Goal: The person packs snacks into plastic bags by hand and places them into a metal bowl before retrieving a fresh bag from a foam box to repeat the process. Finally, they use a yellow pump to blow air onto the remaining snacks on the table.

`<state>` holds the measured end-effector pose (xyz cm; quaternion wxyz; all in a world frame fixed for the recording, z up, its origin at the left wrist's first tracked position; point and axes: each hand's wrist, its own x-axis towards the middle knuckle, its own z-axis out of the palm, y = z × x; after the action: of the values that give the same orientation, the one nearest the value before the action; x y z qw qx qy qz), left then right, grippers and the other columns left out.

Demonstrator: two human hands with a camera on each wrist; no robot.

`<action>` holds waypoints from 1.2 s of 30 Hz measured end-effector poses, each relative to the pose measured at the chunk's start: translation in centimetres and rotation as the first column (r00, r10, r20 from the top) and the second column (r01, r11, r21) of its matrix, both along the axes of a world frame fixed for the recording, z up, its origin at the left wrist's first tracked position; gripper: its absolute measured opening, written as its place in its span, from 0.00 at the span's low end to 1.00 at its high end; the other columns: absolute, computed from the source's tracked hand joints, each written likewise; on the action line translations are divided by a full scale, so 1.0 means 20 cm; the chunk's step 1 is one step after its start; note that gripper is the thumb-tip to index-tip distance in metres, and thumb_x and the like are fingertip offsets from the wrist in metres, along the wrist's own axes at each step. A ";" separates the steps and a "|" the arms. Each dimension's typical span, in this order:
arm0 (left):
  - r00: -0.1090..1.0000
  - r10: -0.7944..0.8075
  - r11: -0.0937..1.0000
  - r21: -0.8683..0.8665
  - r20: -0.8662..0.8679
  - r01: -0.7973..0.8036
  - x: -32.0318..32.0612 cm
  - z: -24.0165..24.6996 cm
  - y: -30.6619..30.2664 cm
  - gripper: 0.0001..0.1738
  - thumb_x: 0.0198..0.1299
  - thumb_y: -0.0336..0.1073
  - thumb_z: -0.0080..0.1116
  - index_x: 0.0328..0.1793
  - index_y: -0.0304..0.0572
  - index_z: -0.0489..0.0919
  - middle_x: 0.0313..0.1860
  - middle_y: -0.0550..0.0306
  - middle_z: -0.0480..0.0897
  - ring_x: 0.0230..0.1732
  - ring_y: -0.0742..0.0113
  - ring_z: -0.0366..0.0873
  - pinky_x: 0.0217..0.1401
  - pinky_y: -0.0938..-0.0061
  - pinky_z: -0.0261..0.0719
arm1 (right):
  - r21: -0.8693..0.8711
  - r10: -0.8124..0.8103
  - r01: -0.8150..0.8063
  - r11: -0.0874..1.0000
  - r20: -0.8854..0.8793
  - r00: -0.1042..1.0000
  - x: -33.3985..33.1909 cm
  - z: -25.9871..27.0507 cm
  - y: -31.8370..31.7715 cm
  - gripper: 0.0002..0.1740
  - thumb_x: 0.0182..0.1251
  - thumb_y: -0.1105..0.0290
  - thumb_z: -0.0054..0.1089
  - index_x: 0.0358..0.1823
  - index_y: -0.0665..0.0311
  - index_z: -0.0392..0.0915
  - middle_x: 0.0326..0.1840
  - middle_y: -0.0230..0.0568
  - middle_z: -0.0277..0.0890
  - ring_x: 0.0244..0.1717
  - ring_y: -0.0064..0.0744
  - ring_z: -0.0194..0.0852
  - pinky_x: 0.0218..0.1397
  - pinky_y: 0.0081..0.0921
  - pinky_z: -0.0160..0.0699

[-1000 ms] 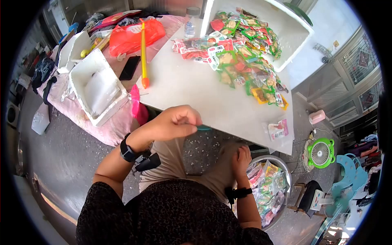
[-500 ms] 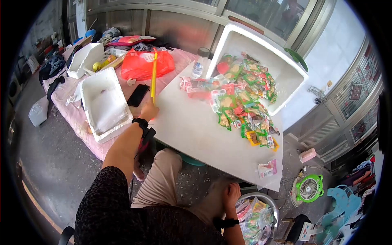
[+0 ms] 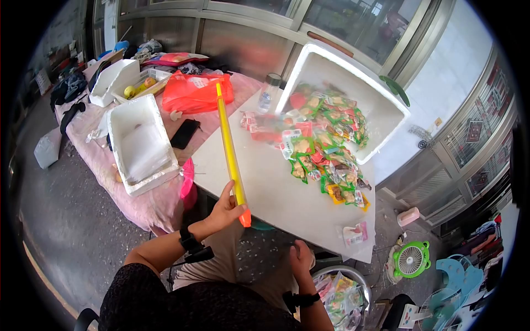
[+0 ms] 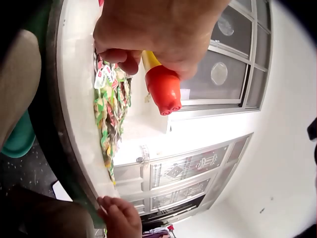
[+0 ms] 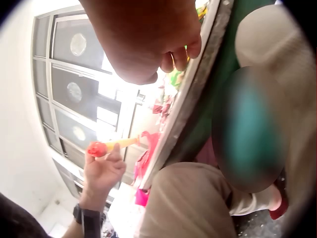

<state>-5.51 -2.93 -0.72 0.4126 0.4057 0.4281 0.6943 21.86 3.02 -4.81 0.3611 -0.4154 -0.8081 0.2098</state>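
My left hand (image 3: 222, 212) grips a long yellow stick (image 3: 228, 146) near its orange-red end, above the table's front edge. In the left wrist view, the rounded orange-red end (image 4: 164, 90) sticks out beyond the curled fingers. The stick's other end points away toward the red plastic bag (image 3: 190, 91). My right hand (image 3: 301, 258) holds nothing and hovers near the table edge above the lap, its fingers loosely bent. On the table (image 3: 265, 176) lies a heap of small sealed food packets (image 3: 326, 149), spilling from a tipped white foam box (image 3: 381, 118). One pink-and-white packet (image 3: 355, 234) lies apart at the near right corner.
At left, a pink-covered bed holds an open foam box (image 3: 141, 144), a black phone (image 3: 185, 134) and a fruit basket (image 3: 144, 85). A clear bottle (image 3: 269, 94) stands at the table's back. A metal basin (image 3: 361, 281) of packets sits below right, near a green fan (image 3: 412, 259).
My left hand has reached to the table's left side, taken hold of the yellow stick and brought it up and to the right. My right hand has risen from the knee toward the table edge.
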 end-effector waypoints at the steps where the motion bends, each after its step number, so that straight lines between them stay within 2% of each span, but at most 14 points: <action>1: 0.997 -0.060 0.997 0.054 -0.043 0.062 0.06 -0.05 -0.06 0.45 0.52 0.29 0.53 0.66 0.40 0.33 0.37 0.55 0.71 0.37 0.70 0.69 0.41 0.76 0.68 | -0.187 0.052 -0.066 0.980 -0.077 0.996 -0.07 0.08 -0.02 0.13 0.53 0.72 0.52 0.40 0.69 0.69 0.38 0.44 0.71 0.41 0.35 0.69 0.45 0.28 0.68; 3: 0.991 -0.098 0.995 0.006 -0.091 0.098 0.15 -0.10 -0.15 0.46 0.50 0.31 0.56 0.66 0.40 0.35 0.37 0.54 0.71 0.37 0.70 0.69 0.40 0.76 0.68 | -0.508 0.112 -0.230 0.830 -0.252 0.961 -0.21 0.19 -0.04 0.15 0.56 0.70 0.51 0.44 0.69 0.68 0.40 0.41 0.71 0.42 0.28 0.68 0.46 0.25 0.67; 5: 0.968 -0.144 0.989 -0.060 -0.204 0.135 0.21 -0.15 -0.22 0.46 0.49 0.33 0.58 0.66 0.40 0.37 0.37 0.54 0.71 0.36 0.69 0.70 0.39 0.76 0.69 | -0.501 0.249 -0.406 0.764 -0.351 0.903 -0.33 0.17 -0.05 0.17 0.58 0.70 0.49 0.48 0.69 0.64 0.41 0.38 0.70 0.43 0.24 0.66 0.46 0.21 0.66; 8: 0.868 -0.225 0.971 -0.172 -0.443 0.164 0.25 -0.16 -0.28 0.46 0.47 0.38 0.60 0.65 0.40 0.41 0.36 0.52 0.72 0.36 0.66 0.71 0.38 0.75 0.70 | -0.603 0.344 -0.685 0.409 -0.593 0.728 -0.48 0.22 -0.07 0.17 0.60 0.70 0.47 0.49 0.68 0.62 0.42 0.39 0.69 0.44 0.25 0.66 0.47 0.21 0.66; 11: 0.725 -0.280 0.958 -0.233 -0.629 0.168 0.28 -0.08 -0.32 0.46 0.47 0.42 0.61 0.65 0.40 0.43 0.35 0.48 0.74 0.36 0.59 0.73 0.36 0.73 0.71 | -0.674 0.196 -0.663 0.326 -0.638 0.745 -0.50 0.18 -0.11 0.18 0.58 0.68 0.51 0.48 0.68 0.63 0.41 0.36 0.69 0.41 0.22 0.67 0.45 0.18 0.67; 14: 0.742 -0.196 0.958 0.035 -0.641 0.283 0.23 -0.15 -0.26 0.40 0.48 0.43 0.58 0.63 0.39 0.50 0.34 0.46 0.74 0.34 0.54 0.73 0.36 0.72 0.71 | -0.668 0.076 -0.589 0.454 -0.630 0.773 -0.43 0.24 -0.13 0.18 0.58 0.72 0.49 0.50 0.67 0.61 0.38 0.36 0.69 0.38 0.23 0.69 0.39 0.18 0.70; 17: 0.360 -0.051 0.994 -0.011 -0.931 0.112 0.12 -0.13 -0.19 0.31 0.48 0.42 0.56 0.57 0.39 0.60 0.33 0.48 0.74 0.31 0.52 0.72 0.36 0.68 0.71 | -0.674 -0.031 -0.384 0.632 -0.516 0.856 -0.32 0.17 -0.07 0.25 0.56 0.73 0.51 0.55 0.67 0.56 0.32 0.36 0.68 0.31 0.23 0.70 0.28 0.17 0.70; 18: 0.362 0.044 0.996 0.070 -0.931 0.060 0.08 -0.18 -0.16 0.21 0.46 0.39 0.54 0.48 0.41 0.69 0.32 0.51 0.74 0.34 0.52 0.71 0.39 0.65 0.69 | -0.645 -0.030 -0.320 0.694 -0.470 0.882 -0.28 0.17 -0.03 0.26 0.56 0.72 0.50 0.56 0.67 0.54 0.31 0.36 0.67 0.29 0.22 0.70 0.26 0.17 0.70; 21: 0.202 0.238 0.956 0.266 -0.950 0.127 -0.01 -0.29 -0.09 0.15 0.41 0.36 0.55 0.38 0.43 0.72 0.32 0.51 0.75 0.34 0.55 0.72 0.39 0.66 0.68 | -0.569 -0.036 -0.142 0.810 -0.290 0.956 -0.19 0.25 0.14 0.28 0.56 0.71 0.49 0.58 0.66 0.52 0.29 0.38 0.67 0.24 0.22 0.68 0.24 0.18 0.68; 25: 0.195 0.089 0.984 0.116 -0.977 0.134 -0.01 -0.31 -0.08 0.11 0.36 0.35 0.55 0.30 0.45 0.73 0.34 0.58 0.74 0.38 0.58 0.70 0.42 0.65 0.66 | -0.509 -0.072 0.032 0.860 -0.060 0.996 -0.18 0.35 0.31 0.28 0.57 0.68 0.46 0.59 0.66 0.51 0.28 0.41 0.69 0.21 0.26 0.68 0.24 0.22 0.69; 26: 0.200 0.119 0.982 0.145 -0.973 0.119 -0.01 -0.30 -0.09 0.09 0.37 0.35 0.54 0.29 0.46 0.73 0.33 0.59 0.74 0.38 0.60 0.69 0.42 0.66 0.66 | -0.532 -0.058 0.073 0.844 0.043 0.997 -0.17 0.36 0.32 0.29 0.57 0.67 0.46 0.60 0.66 0.51 0.29 0.45 0.69 0.21 0.29 0.68 0.25 0.24 0.70; 29: 0.203 0.186 0.974 0.208 -0.961 0.088 -0.01 -0.28 -0.09 0.07 0.38 0.34 0.54 0.27 0.47 0.73 0.31 0.61 0.73 0.38 0.63 0.68 0.41 0.69 0.66 | -0.585 -0.030 0.113 0.803 0.150 0.988 -0.12 0.32 0.28 0.30 0.56 0.69 0.47 0.61 0.64 0.49 0.30 0.41 0.68 0.20 0.25 0.66 0.23 0.22 0.69; 32: 0.200 0.185 0.975 0.205 -0.962 0.085 -0.03 -0.26 -0.10 0.07 0.37 0.34 0.54 0.27 0.47 0.73 0.32 0.62 0.74 0.39 0.63 0.68 0.42 0.69 0.65 | -0.068 0.105 -0.098 0.993 0.118 0.987 0.08 -0.05 0.29 0.30 0.56 0.68 0.47 0.61 0.63 0.50 0.29 0.41 0.68 0.20 0.25 0.66 0.23 0.22 0.69; 36: 0.207 0.167 0.979 0.187 -0.964 0.081 -0.04 -0.27 -0.10 0.08 0.37 0.35 0.54 0.28 0.48 0.74 0.33 0.61 0.74 0.40 0.63 0.68 0.43 0.69 0.65 | -0.504 0.076 0.009 0.864 0.148 0.986 0.21 0.08 -0.01 0.30 0.56 0.68 0.47 0.60 0.64 0.50 0.27 0.39 0.68 0.21 0.24 0.66 0.24 0.20 0.68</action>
<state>-6.22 -4.91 -6.05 -0.0108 0.7781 0.5321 0.3335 26.03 2.84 -3.30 0.1696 -0.4965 -0.7595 0.3846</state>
